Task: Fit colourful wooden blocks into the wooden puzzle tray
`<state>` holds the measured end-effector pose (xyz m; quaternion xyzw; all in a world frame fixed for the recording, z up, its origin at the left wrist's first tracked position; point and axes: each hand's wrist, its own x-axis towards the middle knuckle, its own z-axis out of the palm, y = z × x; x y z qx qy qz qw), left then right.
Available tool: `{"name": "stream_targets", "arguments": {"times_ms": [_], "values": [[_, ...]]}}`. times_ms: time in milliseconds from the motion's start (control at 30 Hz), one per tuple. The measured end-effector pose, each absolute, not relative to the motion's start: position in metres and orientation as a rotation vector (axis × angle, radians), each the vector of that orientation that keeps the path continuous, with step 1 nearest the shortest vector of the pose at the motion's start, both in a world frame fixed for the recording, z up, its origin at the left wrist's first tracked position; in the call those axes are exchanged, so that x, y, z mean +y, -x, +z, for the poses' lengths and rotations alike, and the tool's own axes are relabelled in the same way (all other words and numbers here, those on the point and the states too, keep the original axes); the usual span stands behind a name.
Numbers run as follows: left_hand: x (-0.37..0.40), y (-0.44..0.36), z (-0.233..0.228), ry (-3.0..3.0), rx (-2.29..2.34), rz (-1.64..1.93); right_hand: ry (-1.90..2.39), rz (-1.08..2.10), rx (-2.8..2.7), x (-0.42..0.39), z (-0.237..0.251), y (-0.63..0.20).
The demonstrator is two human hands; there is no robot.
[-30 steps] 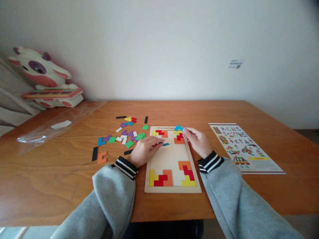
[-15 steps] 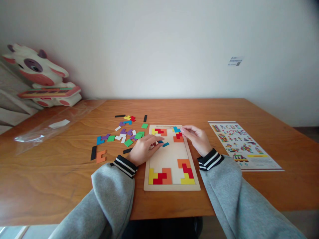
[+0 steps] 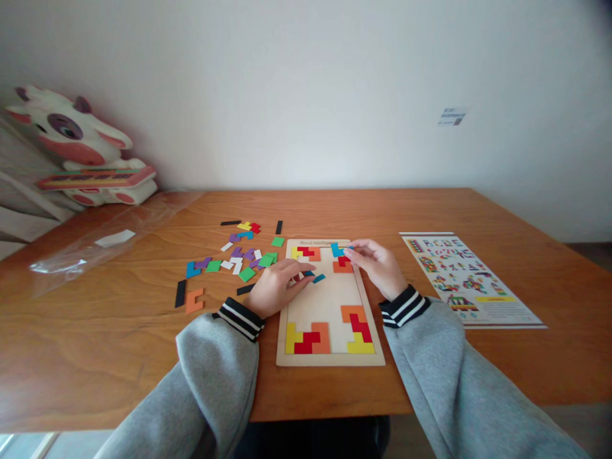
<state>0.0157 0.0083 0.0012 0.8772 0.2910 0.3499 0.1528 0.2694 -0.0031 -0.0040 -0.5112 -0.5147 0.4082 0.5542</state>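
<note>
A light wooden puzzle tray (image 3: 329, 360) lies before me with red, orange and yellow pieces along its corners. My right hand (image 3: 380, 268) is closed in a pinch on a blue puzzle piece (image 3: 336, 249) over the tray's far right corner, just above a red piece (image 3: 343, 261). Over the tray's left side, my left hand (image 3: 273, 288) is closed, with another blue puzzle piece (image 3: 319, 278) at its fingertips. The fingers partly cover that piece. Near me, red pieces (image 3: 306, 344) and yellow pieces (image 3: 361, 346) fill the tray's two front corners.
Loose coloured pieces (image 3: 247, 274) lie scattered left of the tray, with an orange C-shaped piece (image 3: 194, 301) nearest me. A printed pattern sheet (image 3: 497, 312) lies on the right. At the back left are a clear plastic bag (image 3: 71, 268) and a cow-shaped toy keyboard (image 3: 105, 178).
The blue piece in my right hand has shifted slightly left and turned a little over the far right corner. My left hand stays in place.
</note>
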Motion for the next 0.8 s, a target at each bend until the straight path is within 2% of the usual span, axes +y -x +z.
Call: {"name": "stream_targets", "arguments": {"times_ms": [300, 533, 800], "values": [[0.016, -0.015, -0.004, -2.298, 1.107, 0.887, 1.225, 1.005, -1.287, -0.007, -0.003, -0.266], [0.02, -0.014, -0.004, -2.201, 1.234, 0.928, 1.208, 0.999, -1.366, -0.005, -0.006, -0.267], [0.019, -0.014, -0.002, -2.209, 1.222, 0.929, 1.236, 1.04, -1.506, -0.011, 0.0, -0.265]]}}
